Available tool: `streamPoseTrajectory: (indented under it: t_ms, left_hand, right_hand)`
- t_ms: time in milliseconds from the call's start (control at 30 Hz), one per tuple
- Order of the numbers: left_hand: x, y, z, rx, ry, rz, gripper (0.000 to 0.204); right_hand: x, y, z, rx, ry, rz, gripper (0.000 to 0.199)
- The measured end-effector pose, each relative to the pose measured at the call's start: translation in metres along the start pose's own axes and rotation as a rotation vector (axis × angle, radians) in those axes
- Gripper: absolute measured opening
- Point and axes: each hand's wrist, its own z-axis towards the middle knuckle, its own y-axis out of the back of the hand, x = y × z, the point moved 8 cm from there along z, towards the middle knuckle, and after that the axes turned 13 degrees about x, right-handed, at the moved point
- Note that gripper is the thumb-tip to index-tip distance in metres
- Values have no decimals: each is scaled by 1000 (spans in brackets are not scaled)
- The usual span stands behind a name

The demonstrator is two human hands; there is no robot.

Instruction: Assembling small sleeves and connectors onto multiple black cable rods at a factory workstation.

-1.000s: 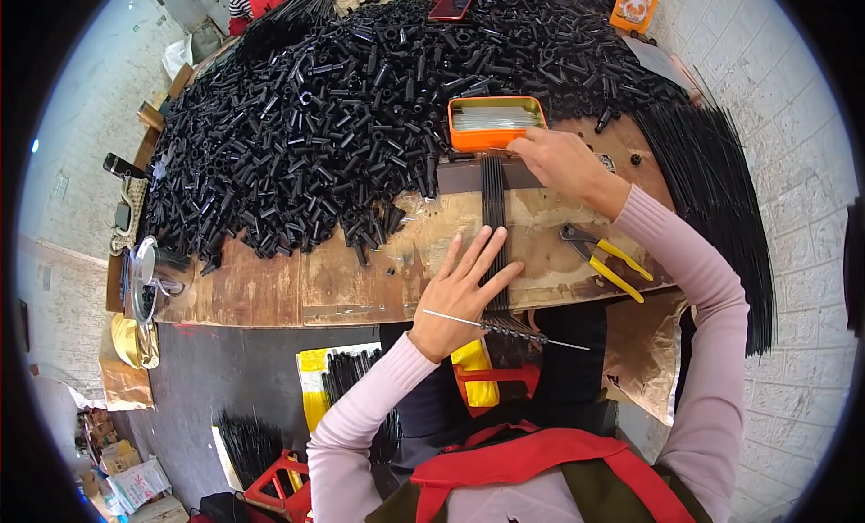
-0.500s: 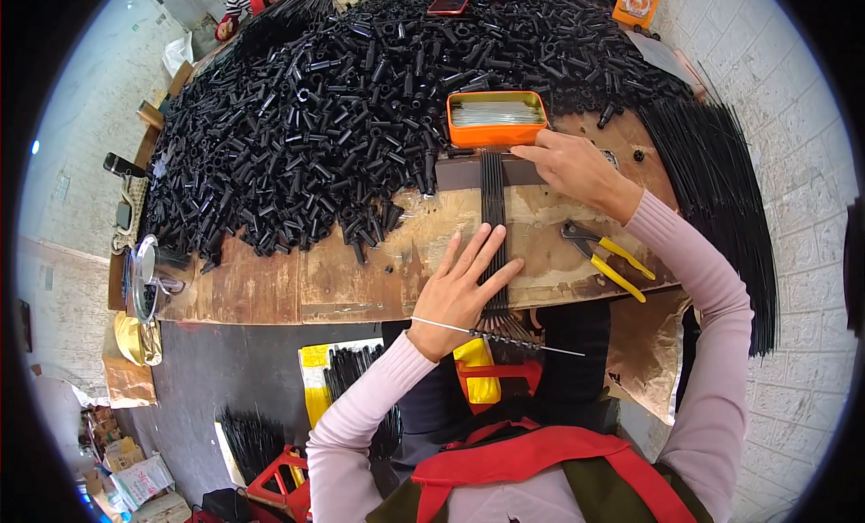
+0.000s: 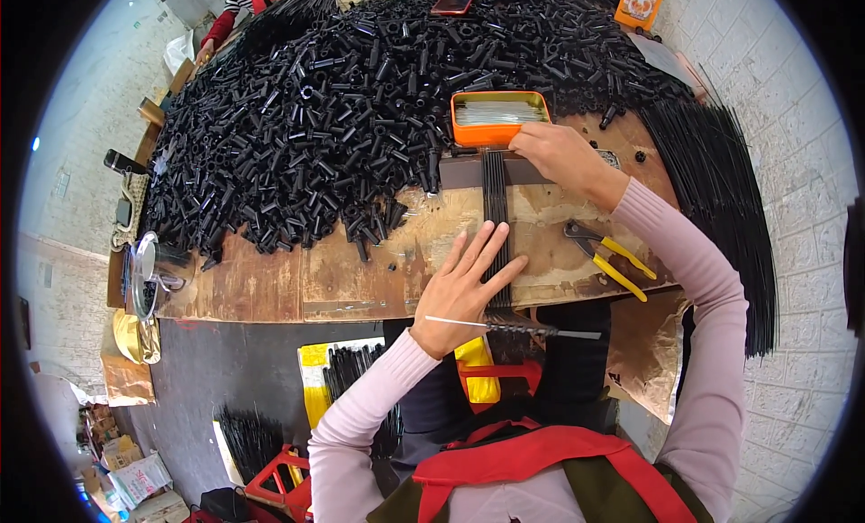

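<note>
Strip of black rods [image 3: 495, 190]: positioned on worktable [image 3: 261, 284], directly fwd of operator, lengthwise. Near ends overhang table edge; far section lies across dark bar [image 3: 464, 173], just short of orange tin [image 3: 500, 138].

Grip, L: left hand [image 3: 458, 293] lies flat on strip, fingers spread, pressing w/o clenching. Grip, R: right hand [image 3: 559, 154] is at tin's near RH corner, fingers curled. R fingertips & far rod ends are poorly resolved: cannot tell if a wire is held or run across there.

Status, done: rods aligned side by side; near ends appear strung on pale wire [image 3: 581, 335]. Status, left: wire's free ends project L & R, unsecured, L end crossing L hand in view. Stock wires [image 3: 497, 114] lie in tin.

Surroundings: pliers [image 3: 581, 235], yellow handles, rest RH of strip, touched by neither hand. Loose black rods [image 3: 712, 163] lie along RH table side. Heap of black tubular parts [image 3: 315, 127] covers most of LH & far table.

Obstructions: heap crowds tin & bar on LH side, limiting clearance; tin sits close beyond far rod ends.
</note>
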Motion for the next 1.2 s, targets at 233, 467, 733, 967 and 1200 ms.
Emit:
streamPoseTrajectory:
  t_ms: [233,467,733,967,1200]
  left_hand:
    - [1,-2,-1,-6,15,61,73]
    - [0,-1,-1,21,30,63,84]
    - [1,-1,-2,1,21,22,91]
    - [1,-1,-2,5,26,60,92]
    - [-1,2,-2,-42,-12,-12,91]
  right_hand:
    - [4,5,-8,-66,-23,12,12]
    - [3,11,-11,-28,-80,-31,12]
    - [5,4,-9,-80,22,-25,16]
    - [1,7,-6,-83,-22,-20,15]
    - [8,2,-4,-117,21,24,15]
